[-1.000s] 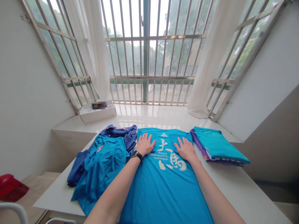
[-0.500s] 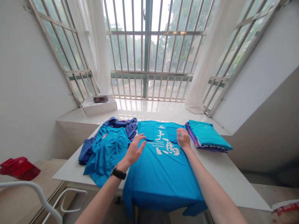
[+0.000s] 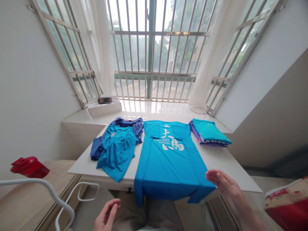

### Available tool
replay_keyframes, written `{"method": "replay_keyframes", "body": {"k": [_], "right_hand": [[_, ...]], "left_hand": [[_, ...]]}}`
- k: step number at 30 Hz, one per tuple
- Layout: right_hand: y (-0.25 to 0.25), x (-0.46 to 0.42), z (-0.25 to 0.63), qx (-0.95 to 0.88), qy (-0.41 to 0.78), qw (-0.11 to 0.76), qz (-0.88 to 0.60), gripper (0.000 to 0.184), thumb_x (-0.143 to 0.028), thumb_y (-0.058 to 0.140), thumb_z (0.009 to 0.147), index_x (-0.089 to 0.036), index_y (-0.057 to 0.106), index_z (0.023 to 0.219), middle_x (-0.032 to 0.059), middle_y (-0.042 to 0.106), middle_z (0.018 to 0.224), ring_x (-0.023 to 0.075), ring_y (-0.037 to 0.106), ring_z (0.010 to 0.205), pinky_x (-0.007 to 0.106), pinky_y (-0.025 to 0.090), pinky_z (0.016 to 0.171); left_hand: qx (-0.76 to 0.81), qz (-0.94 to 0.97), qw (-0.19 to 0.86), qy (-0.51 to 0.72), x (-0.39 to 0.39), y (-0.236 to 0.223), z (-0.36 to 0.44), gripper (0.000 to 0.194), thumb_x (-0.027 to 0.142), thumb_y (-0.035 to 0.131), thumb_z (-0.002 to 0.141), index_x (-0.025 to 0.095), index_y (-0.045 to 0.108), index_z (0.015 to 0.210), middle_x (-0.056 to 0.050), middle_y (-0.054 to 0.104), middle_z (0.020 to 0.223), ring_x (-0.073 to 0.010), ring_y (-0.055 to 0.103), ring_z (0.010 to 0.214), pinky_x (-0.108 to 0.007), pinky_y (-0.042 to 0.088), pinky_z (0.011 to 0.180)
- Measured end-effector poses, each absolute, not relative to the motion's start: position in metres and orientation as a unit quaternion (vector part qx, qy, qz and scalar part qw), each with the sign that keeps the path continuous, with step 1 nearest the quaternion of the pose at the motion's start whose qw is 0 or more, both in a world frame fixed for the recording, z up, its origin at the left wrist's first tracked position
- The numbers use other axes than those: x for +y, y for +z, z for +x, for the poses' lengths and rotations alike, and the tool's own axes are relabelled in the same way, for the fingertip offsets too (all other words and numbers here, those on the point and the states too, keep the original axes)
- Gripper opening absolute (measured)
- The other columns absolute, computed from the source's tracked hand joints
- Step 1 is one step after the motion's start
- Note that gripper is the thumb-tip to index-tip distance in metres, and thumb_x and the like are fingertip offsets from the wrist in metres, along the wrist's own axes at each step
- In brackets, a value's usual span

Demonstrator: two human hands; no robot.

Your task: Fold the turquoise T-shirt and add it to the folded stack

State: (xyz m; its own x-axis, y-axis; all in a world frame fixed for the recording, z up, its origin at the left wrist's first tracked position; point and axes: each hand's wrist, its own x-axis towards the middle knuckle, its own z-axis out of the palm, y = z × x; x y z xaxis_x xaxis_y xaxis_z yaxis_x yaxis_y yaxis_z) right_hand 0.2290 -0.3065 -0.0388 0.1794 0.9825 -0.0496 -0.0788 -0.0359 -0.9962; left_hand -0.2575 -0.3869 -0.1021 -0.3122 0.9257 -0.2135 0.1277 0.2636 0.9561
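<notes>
A blue T-shirt [image 3: 166, 166] with white printing lies spread on the white table [image 3: 231, 170], its sleeves folded in over the front and its lower end hanging over the near edge. My right hand [image 3: 225, 184] is in the air by the shirt's lower right side, fingers stretched out and holding nothing. Low in front of the table, left of my legs, my left hand [image 3: 107, 215] is empty, with thumb and fingers slightly apart and the wrist out of frame. To the shirt's left lie a crumpled blue shirt [image 3: 119, 150] and a dark blue polo shirt [image 3: 97, 147] partly under it.
A stack of folded shirts [image 3: 209, 133] sits at the table's right rear. Behind stand a white box [image 3: 104, 109] on the windowsill and a barred window. A white metal frame [image 3: 48, 189] and a red item [image 3: 30, 166] are at left; a red and beige bag [image 3: 288, 202] is at right.
Both hands have left the shirt's upper part and come back toward me, the left dropping below the table edge and the right moving out to the right. The view has shifted slightly.
</notes>
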Motion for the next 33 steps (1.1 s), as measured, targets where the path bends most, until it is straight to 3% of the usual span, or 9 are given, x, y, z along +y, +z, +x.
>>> {"method": "replay_keyframes", "body": {"k": [3, 7, 13, 18, 21, 26, 30, 33], "right_hand": [[-0.077, -0.364, 0.230, -0.311, 0.458, 0.588, -0.589, 0.043, -0.059, 0.072, 0.072, -0.022, 0.074, 0.094, 0.0104, 0.076, 0.099, 0.0296, 0.071, 0.093, 0.043, 0.059, 0.087], [-0.112, -0.389, 0.221, -0.242, 0.402, 0.592, -0.655, 0.044, -0.056, 0.078, 0.063, -0.024, 0.072, 0.093, 0.0084, 0.076, 0.101, 0.0319, 0.070, 0.102, 0.039, 0.061, 0.083], [-0.123, -0.369, 0.205, -0.283, 0.360, 0.608, -0.649, 0.054, -0.054, 0.077, 0.064, -0.022, 0.066, 0.106, 0.0069, 0.073, 0.112, 0.0310, 0.063, 0.117, 0.037, 0.058, 0.092], [-0.119, -0.351, 0.202, -0.291, 0.379, 0.602, -0.640, 0.061, -0.054, 0.081, 0.059, -0.019, 0.063, 0.106, 0.0064, 0.074, 0.103, 0.0301, 0.066, 0.109, 0.036, 0.056, 0.094], [-0.109, -0.354, 0.208, -0.318, 0.418, 0.579, -0.624, 0.056, -0.052, 0.082, 0.062, -0.018, 0.066, 0.103, 0.0047, 0.075, 0.093, 0.0288, 0.069, 0.099, 0.036, 0.057, 0.089], [-0.098, -0.373, 0.207, -0.337, 0.490, 0.542, -0.594, 0.041, -0.052, 0.079, 0.067, -0.019, 0.072, 0.091, 0.0043, 0.075, 0.085, 0.0276, 0.070, 0.087, 0.036, 0.058, 0.080], [-0.108, -0.386, 0.195, -0.316, 0.479, 0.547, -0.610, 0.045, -0.058, 0.080, 0.062, -0.020, 0.071, 0.084, 0.0068, 0.076, 0.084, 0.0302, 0.071, 0.082, 0.042, 0.059, 0.077], [-0.121, -0.395, 0.190, -0.318, 0.484, 0.540, -0.610, 0.053, -0.061, 0.079, 0.061, -0.019, 0.070, 0.090, 0.0099, 0.077, 0.091, 0.0321, 0.072, 0.087, 0.044, 0.058, 0.081]], "left_hand": [[0.635, 0.399, 0.481, 0.454, -0.367, -0.104, -0.237, 0.064, 0.074, 0.067, 0.064, 0.023, 0.072, 0.101, -0.009, 0.073, 0.109, -0.0318, 0.070, 0.100, -0.040, 0.059, 0.085], [0.588, 0.448, 0.501, 0.450, -0.347, -0.101, -0.206, 0.064, 0.072, 0.069, 0.064, 0.019, 0.070, 0.099, -0.012, 0.073, 0.106, -0.0319, 0.068, 0.105, -0.040, 0.055, 0.092], [0.609, 0.458, 0.413, 0.499, -0.344, -0.096, -0.186, 0.056, 0.063, 0.066, 0.074, 0.020, 0.065, 0.108, -0.008, 0.072, 0.102, -0.0272, 0.068, 0.098, -0.037, 0.056, 0.088], [0.622, 0.464, 0.407, 0.482, -0.341, -0.092, -0.182, 0.052, 0.066, 0.068, 0.069, 0.017, 0.066, 0.087, -0.007, 0.071, 0.085, -0.0262, 0.068, 0.084, -0.036, 0.056, 0.079], [0.612, 0.448, 0.426, 0.493, -0.339, -0.094, -0.180, 0.054, 0.067, 0.072, 0.064, 0.017, 0.064, 0.084, -0.007, 0.071, 0.082, -0.0259, 0.069, 0.081, -0.036, 0.056, 0.077], [0.554, 0.441, 0.517, 0.481, -0.340, -0.105, -0.180, 0.058, 0.066, 0.074, 0.064, 0.016, 0.068, 0.093, -0.010, 0.074, 0.093, -0.0294, 0.070, 0.091, -0.039, 0.056, 0.084], [0.485, 0.482, 0.617, 0.390, -0.348, -0.103, -0.189, 0.056, 0.065, 0.070, 0.074, 0.012, 0.075, 0.092, -0.011, 0.076, 0.088, -0.0295, 0.069, 0.087, -0.039, 0.054, 0.085], [0.452, 0.474, 0.660, 0.369, -0.360, -0.090, -0.196, 0.055, 0.061, 0.066, 0.081, 0.011, 0.075, 0.101, -0.011, 0.075, 0.092, -0.0288, 0.068, 0.089, -0.041, 0.053, 0.088]]}}
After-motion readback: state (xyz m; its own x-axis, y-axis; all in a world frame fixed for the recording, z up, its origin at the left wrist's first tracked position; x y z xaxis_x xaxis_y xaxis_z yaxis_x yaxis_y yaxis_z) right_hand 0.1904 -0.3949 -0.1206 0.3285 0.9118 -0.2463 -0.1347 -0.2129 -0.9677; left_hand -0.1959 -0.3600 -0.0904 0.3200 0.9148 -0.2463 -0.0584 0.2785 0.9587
